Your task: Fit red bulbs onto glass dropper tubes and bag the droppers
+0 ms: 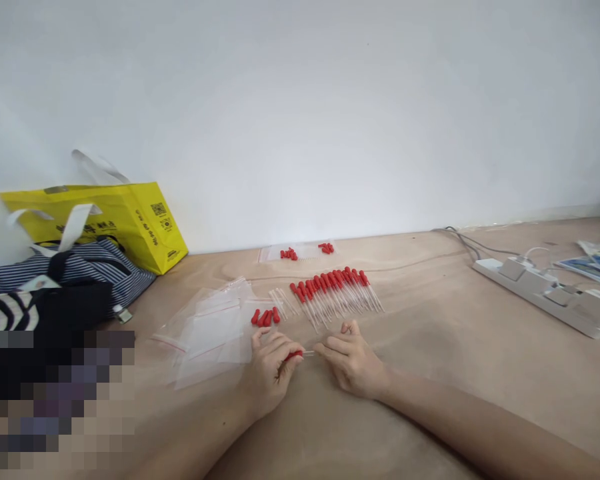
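Observation:
My left hand (275, 365) is closed around a red rubber dropper bulb (294, 356). A thin clear dropper tube (309, 353) runs from that bulb to my right hand (353, 360), whose fingers pinch its other end. How deep the tube sits in the bulb is hidden by my fingers. Just beyond my hands lies a slanted row of droppers (333, 288), red bulbs at the far end and clear tubes toward me. Several loose red bulbs (266, 317) rest beyond my left hand, beside a few bare clear tubes (283, 302).
Clear zip bags (210, 333) lie overlapping at the left. Near the wall, another bag (307, 252) holds red bulbs and tubes. A yellow bag (145, 230) and striped cloth (115, 267) stand far left. A white power strip (545, 297) with cables lies right, near printed papers (593, 263).

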The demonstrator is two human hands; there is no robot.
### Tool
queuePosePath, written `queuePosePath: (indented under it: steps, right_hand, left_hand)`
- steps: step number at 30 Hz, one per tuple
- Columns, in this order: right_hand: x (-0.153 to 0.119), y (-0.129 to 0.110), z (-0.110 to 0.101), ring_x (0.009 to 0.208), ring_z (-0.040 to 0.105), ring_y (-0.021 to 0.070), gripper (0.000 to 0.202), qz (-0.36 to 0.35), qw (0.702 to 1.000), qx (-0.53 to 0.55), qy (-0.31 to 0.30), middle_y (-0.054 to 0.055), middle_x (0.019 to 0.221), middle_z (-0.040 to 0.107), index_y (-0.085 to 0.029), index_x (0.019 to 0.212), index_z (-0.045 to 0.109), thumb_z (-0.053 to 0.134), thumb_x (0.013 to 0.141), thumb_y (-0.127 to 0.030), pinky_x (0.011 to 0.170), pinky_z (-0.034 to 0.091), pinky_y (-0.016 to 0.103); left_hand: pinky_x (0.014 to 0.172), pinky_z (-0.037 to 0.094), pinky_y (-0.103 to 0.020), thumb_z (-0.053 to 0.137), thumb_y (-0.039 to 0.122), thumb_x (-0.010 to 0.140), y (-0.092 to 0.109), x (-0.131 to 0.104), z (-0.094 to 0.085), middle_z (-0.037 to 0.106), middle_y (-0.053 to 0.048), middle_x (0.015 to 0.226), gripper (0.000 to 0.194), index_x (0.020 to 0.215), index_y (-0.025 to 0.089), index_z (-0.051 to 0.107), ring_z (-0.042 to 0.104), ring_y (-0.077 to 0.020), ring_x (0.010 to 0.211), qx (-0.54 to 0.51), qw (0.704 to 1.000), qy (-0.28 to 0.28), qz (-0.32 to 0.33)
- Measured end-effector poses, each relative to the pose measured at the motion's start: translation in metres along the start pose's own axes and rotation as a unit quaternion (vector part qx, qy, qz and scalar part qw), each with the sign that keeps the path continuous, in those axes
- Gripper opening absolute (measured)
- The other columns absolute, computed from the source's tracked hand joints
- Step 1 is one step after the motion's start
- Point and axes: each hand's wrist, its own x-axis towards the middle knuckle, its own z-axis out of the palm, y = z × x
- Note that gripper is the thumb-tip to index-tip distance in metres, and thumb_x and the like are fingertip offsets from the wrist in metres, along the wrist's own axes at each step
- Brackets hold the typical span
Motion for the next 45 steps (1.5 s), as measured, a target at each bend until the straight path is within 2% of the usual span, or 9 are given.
queuePosePath:
  steps: [7,13,16,20,25,30,37,42,45]
  right_hand:
    - [0.004,-0.003,0.003,0.06,0.043,0.012,0.031,0.011,1.0,0.013,-0.017,0.001,0.064,0.053,-0.015,0.088,0.059,0.037,0.069,-0.005,0.065,0.022,0.03]
    - [0.01,-0.002,0.0,0.072,0.046,0.0143,0.017,0.064,0.997,-0.02,-0.04,0.003,0.074,0.058,-0.019,0.085,0.061,0.045,0.079,-0.016,0.068,0.021,0.031]
    - [0.02,0.001,0.0,0.074,0.048,0.0157,0.016,0.129,0.989,-0.038,-0.066,0.003,0.074,0.06,-0.019,0.079,0.061,0.045,0.081,-0.021,0.066,0.02,0.031]
    - [0.049,0.009,0.01,0.079,0.052,0.0162,0.019,0.286,0.954,-0.026,-0.082,0.003,0.081,0.064,-0.02,0.085,0.059,0.041,0.082,-0.022,0.068,0.021,0.03]
    - [0.086,0.016,0.033,0.081,0.055,0.0193,0.021,0.377,0.918,-0.071,-0.104,0.007,0.081,0.065,-0.017,0.095,0.055,0.043,0.079,-0.022,0.071,0.022,0.031]
    - [0.097,0.017,0.048,0.082,0.056,0.0201,0.019,0.372,0.915,-0.094,-0.122,0.008,0.084,0.064,-0.017,0.09,0.056,0.045,0.075,-0.02,0.073,0.023,0.033]
    - [0.097,0.017,0.051,0.086,0.054,0.0203,0.019,0.361,0.919,-0.093,-0.13,0.008,0.09,0.064,-0.018,0.086,0.06,0.043,0.077,-0.022,0.076,0.023,0.035]
    - [0.107,0.016,0.052,0.09,0.054,0.0214,0.025,0.378,0.908,-0.093,-0.156,0.011,0.096,0.062,-0.016,0.088,0.062,0.04,0.08,-0.025,0.077,0.024,0.035]
    - [0.115,0.015,0.055,0.089,0.054,0.0225,0.024,0.399,0.896,-0.091,-0.171,0.013,0.094,0.063,-0.014,0.088,0.063,0.044,0.077,-0.025,0.078,0.024,0.036]
  left_hand:
    - [0.092,0.023,-0.042,0.038,0.027,0.084,0.0,-0.001,0.003,0.064,-0.001,0.07,0.022,0.077,0.022,0.058,0.056,-0.0167,0.072,-0.004,1.0,-0.004,0.001]
    - [0.091,0.023,-0.041,0.043,0.031,0.082,-0.006,0.008,-0.001,0.066,0.0,0.08,0.019,0.089,0.025,0.06,0.056,-0.018,0.081,0.01,1.0,0.0,-0.018]
    - [0.089,0.025,-0.041,0.049,0.035,0.077,-0.016,0.012,-0.009,0.064,-0.004,0.096,0.03,0.104,0.024,0.055,0.054,-0.0223,0.093,0.049,0.995,0.05,-0.07]
    - [0.087,0.027,-0.041,0.053,0.037,0.074,-0.039,0.014,-0.018,0.061,-0.007,0.102,0.036,0.106,0.023,0.053,0.05,-0.0254,0.098,0.122,0.97,0.109,-0.183]
    - [0.086,0.027,-0.043,0.058,0.04,0.069,-0.06,0.012,-0.019,0.058,-0.007,0.108,0.039,0.104,0.025,0.055,0.046,-0.0265,0.103,0.148,0.963,0.053,-0.217]
    - [0.085,0.027,-0.043,0.057,0.037,0.071,-0.059,0.012,-0.017,0.057,-0.005,0.106,0.027,0.097,0.027,0.06,0.047,-0.0252,0.1,0.158,0.967,0.032,-0.197]
    - [0.086,0.024,-0.046,0.054,0.028,0.076,-0.057,0.018,-0.011,0.058,-0.005,0.106,0.024,0.099,0.031,0.061,0.047,-0.0249,0.102,0.173,0.981,0.026,-0.089]
    - [0.087,0.023,-0.046,0.055,0.025,0.076,-0.056,0.019,-0.01,0.061,-0.004,0.098,0.016,0.089,0.027,0.063,0.051,-0.0228,0.096,0.165,0.983,0.037,-0.068]
    - [0.086,0.025,-0.044,0.056,0.026,0.074,-0.056,0.018,-0.012,0.062,-0.003,0.092,0.012,0.085,0.024,0.062,0.052,-0.022,0.091,0.158,0.984,0.043,-0.068]
